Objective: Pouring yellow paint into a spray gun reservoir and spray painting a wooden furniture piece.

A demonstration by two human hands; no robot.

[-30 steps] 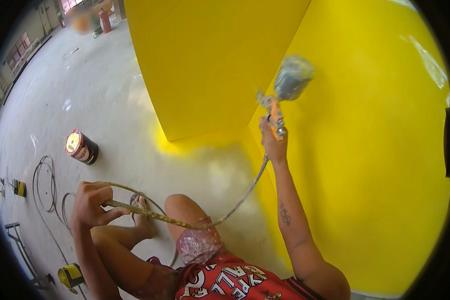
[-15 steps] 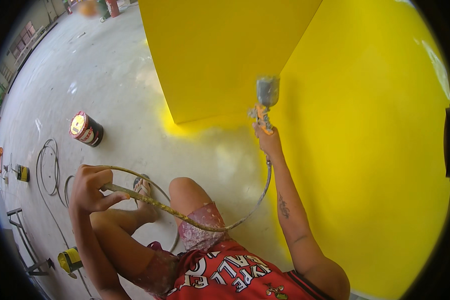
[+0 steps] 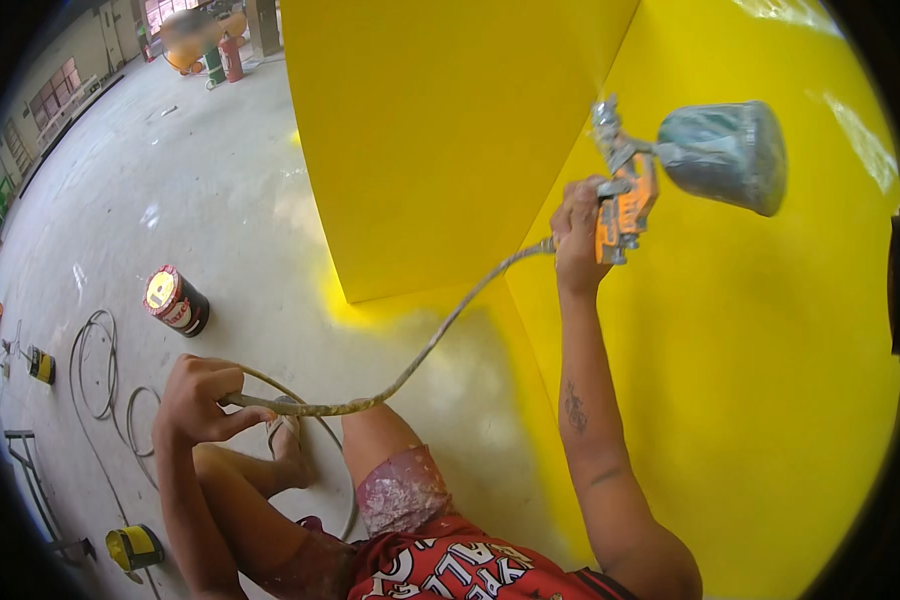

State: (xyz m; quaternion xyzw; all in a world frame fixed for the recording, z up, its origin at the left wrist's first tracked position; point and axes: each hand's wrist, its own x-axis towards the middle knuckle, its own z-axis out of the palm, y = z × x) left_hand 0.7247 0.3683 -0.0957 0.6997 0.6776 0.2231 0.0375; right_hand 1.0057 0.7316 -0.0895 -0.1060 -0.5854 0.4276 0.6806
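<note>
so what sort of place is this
Probably a workshop or factory hall where large pieces are spray-painted: the right hand grips a spray gun beside a big yellow panel, and a dark tin stands on the bare, grey floor.

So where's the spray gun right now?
In the head view, the spray gun is at the upper right, in the person's right grip, before the right-hand yellow panel; its hose runs to the left grip.

Paint-crusted hose (image 3: 315, 409), smooth yellow panel (image 3: 730, 380)
</note>
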